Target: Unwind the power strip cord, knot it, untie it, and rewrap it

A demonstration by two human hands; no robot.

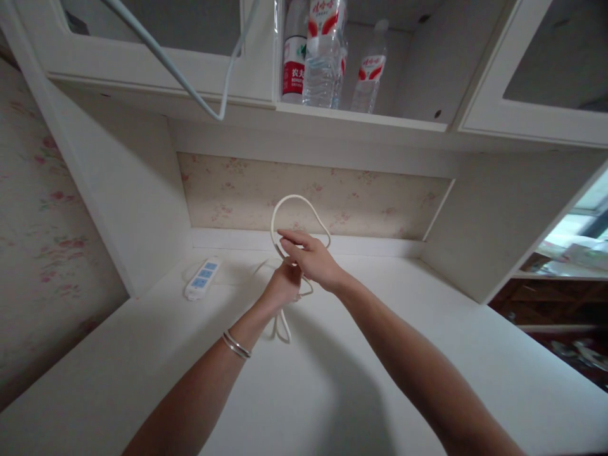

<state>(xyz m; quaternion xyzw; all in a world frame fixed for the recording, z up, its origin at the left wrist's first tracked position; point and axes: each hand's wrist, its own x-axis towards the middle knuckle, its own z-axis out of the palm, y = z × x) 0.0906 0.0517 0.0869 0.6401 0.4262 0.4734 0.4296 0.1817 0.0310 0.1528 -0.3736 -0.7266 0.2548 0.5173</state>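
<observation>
A white power cable (pixel 311 204) is bunched up in front of me, one loop rising above my hands and shorter folds hanging below them. My left hand (pixel 284 284) is closed around the gathered part of the cable, with its fingertips partly hidden. Crossing over it from the right, my right hand (pixel 313 258) has its thumb and fingers drawn together on the cable at the base of the upper loop. A white power strip (pixel 203 278) with blue socket faces lies to the left on the white desktop (pixel 380 354).
Overhead, a cabinet shelf (pixel 408 121) holds several plastic bottles (pixel 325 63). A pale grey-blue cord (pixel 164 57) hangs at upper left, close to the camera. Side panels (pixel 137 196) bound the desk. Cluttered shelves (pixel 560 297) stand at far right.
</observation>
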